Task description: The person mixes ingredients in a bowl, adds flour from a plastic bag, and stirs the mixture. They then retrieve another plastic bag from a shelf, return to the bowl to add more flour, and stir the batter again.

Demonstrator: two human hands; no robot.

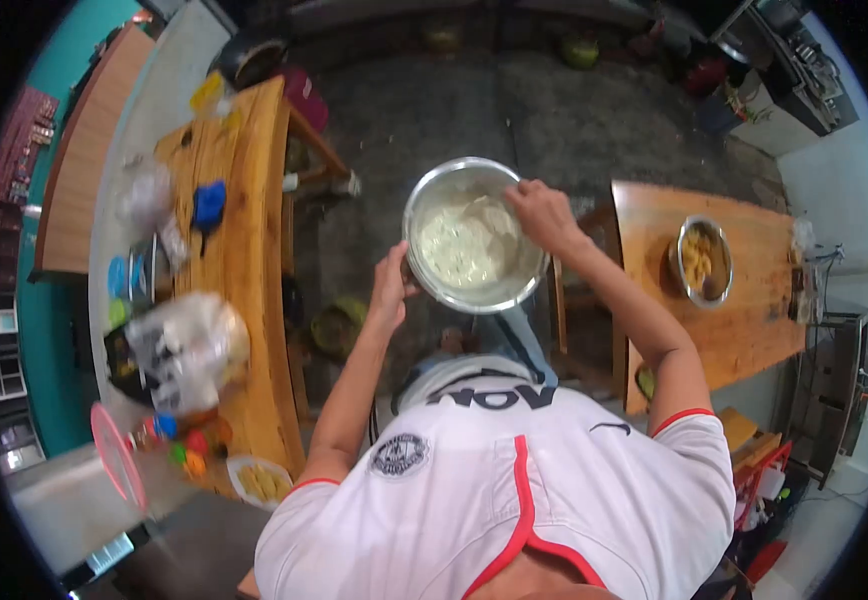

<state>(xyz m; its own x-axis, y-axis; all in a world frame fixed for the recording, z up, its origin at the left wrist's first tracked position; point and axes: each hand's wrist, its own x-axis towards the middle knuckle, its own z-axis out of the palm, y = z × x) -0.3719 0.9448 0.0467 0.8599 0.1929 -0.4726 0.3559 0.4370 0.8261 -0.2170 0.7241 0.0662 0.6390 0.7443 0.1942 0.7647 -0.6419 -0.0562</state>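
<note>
A shiny metal bowl [424,277] is held up in front of my body, with a pale, creamy batter [459,245] inside. My left hand [391,287] grips the bowl's left side near the rim, fingers mostly behind the wall. Over the right rim, my right hand [544,213] is closed. Its fingers point into the bowl, and a pale shape in the batter lies just beside them. What the right hand holds cannot be made out.
On the right, a wooden table [654,225] bears a metal bowl [689,288] of yellow food pieces [697,258]. The left wooden table [254,170] carries plastic bags [189,345], a blue item [209,205] and a plate [244,468] of yellowish food. A greenish pot [339,328] stands on the floor.
</note>
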